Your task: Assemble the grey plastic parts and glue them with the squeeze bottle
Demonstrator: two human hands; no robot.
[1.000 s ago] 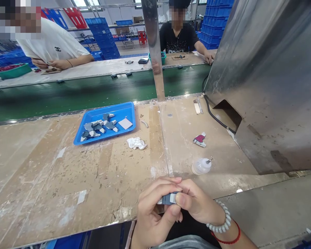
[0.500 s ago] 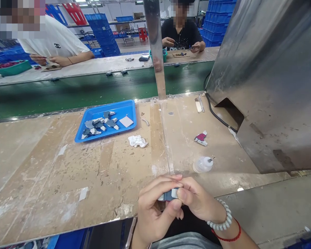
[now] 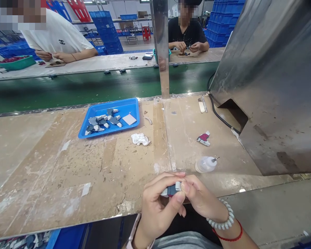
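Observation:
Both my hands meet at the table's front edge around a small dark-blue and light-grey plastic piece [image 3: 171, 190] with a thin maroon strip along its lower side. My left hand [image 3: 159, 204] wraps it from the left, fingers over the top and thumb below. My right hand [image 3: 200, 195] pinches the light-grey end at the right. Fingers hide much of the piece. Just beyond my right hand, a clear squeeze bottle [image 3: 206, 164] with a thin metal tip lies tilted on the table. Farther back rests a maroon and grey piece [image 3: 203, 138].
A blue tray [image 3: 83, 135] holds several dark-blue and grey pieces and a pale square. Crumpled white tissue [image 3: 140, 139] lies beside it. At right stands a large metal housing [image 3: 272, 103] with a black cable [image 3: 220, 119]. Beyond the green conveyor [image 3: 93, 88], two people handle small parts.
The view has shifted slightly, so the table items sit a little to the right. My hands keep hold of the piece, its maroon underside showing more. The far person's hands have come together.

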